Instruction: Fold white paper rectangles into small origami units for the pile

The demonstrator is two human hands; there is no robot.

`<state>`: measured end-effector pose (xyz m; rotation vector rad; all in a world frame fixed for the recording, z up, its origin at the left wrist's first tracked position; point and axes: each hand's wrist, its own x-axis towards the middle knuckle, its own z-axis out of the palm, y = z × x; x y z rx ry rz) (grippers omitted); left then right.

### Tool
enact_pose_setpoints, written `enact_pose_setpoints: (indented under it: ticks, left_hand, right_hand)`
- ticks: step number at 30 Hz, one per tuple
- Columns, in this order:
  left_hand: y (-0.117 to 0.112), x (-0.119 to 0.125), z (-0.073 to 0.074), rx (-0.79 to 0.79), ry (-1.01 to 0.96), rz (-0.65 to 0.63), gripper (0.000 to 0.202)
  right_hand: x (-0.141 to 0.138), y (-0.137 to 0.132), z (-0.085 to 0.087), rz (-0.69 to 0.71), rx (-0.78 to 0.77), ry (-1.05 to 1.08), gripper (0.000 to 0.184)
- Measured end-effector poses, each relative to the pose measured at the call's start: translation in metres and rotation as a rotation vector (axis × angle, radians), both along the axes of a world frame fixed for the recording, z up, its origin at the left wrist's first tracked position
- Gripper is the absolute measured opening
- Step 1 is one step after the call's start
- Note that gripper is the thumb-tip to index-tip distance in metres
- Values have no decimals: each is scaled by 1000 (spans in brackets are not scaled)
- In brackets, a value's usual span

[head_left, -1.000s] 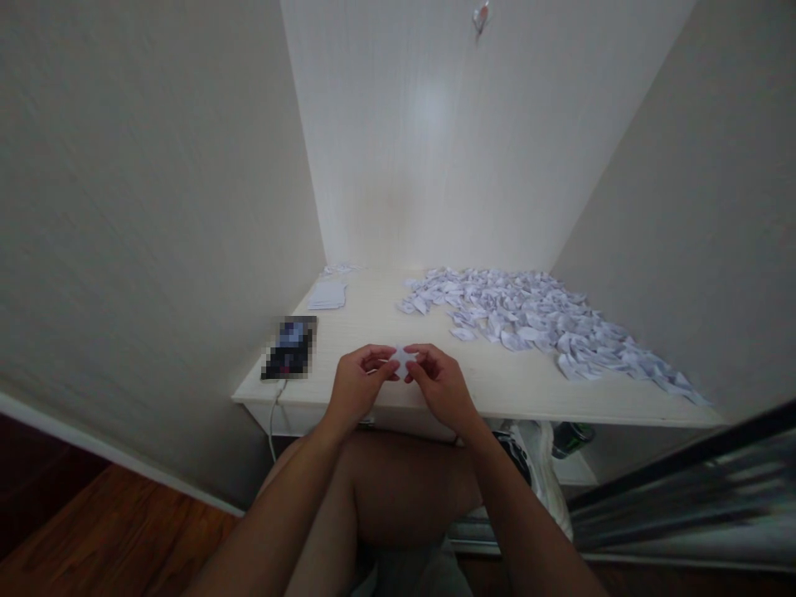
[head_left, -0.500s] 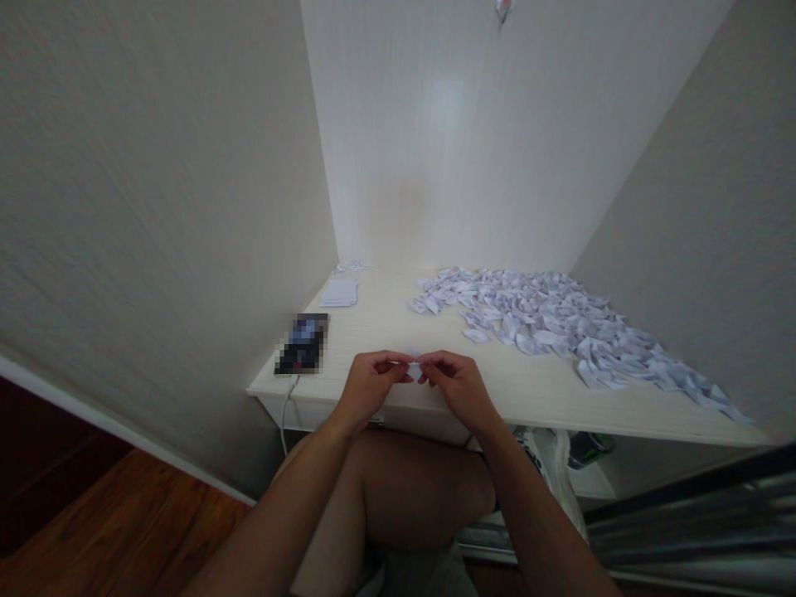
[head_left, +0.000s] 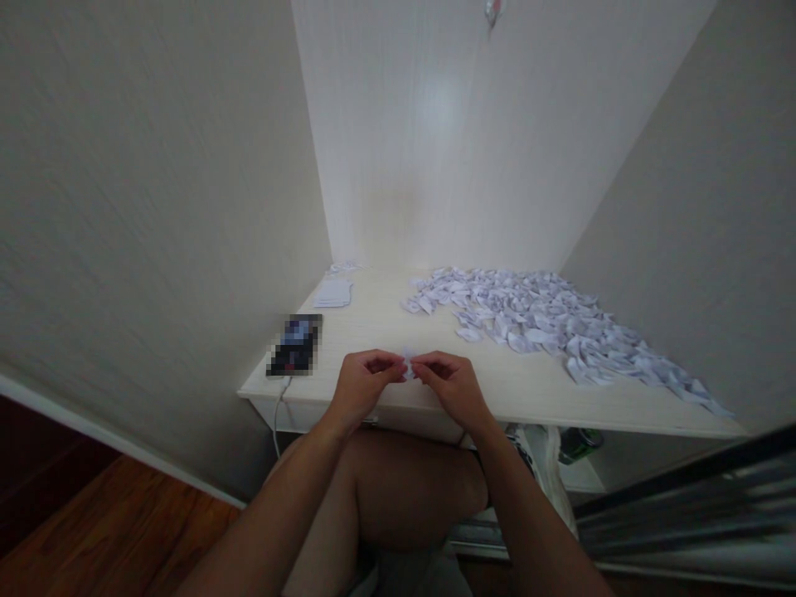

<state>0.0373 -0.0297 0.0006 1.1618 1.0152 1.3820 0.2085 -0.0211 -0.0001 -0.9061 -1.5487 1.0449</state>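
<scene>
A small piece of white paper (head_left: 408,363) is pinched between my two hands above the front part of the white desk (head_left: 366,332). My left hand (head_left: 366,379) grips its left side with thumb and fingertips. From the right, my right hand (head_left: 448,380) pinches the other side the same way. Fingers cover most of the paper, so its exact folds cannot be made out. Beyond my right hand, many folded white paper pieces (head_left: 528,311) lie in a wide heap across the desk's right side.
A stack of white paper sheets (head_left: 333,293) lies at the back left. Nearer, a blurred-out phone (head_left: 296,344) has a white cable (head_left: 277,423) running over the desk's edge. Walls enclose the desk on the left, back and right. A dark green can (head_left: 580,444) stands below the desk.
My fingers have shifted on the paper, which shows less of its surface between them. The whole view has moved slightly, so everything sits a little further left.
</scene>
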Motion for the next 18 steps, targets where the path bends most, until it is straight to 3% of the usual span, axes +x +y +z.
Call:
enact_pose_setpoints:
  ticks: [4, 10, 18]
  left_hand:
    - [-2, 0, 0, 79, 109, 27, 19]
    - [-4, 4, 1, 65, 43, -50, 28]
    - [-2, 6, -3, 152, 137, -11, 16]
  right_hand:
    - [-1, 2, -5, -33, 16, 12, 15]
    - [0, 3, -7, -75, 32, 26, 16]
    - [-3, -1, -3, -88, 97, -7, 11]
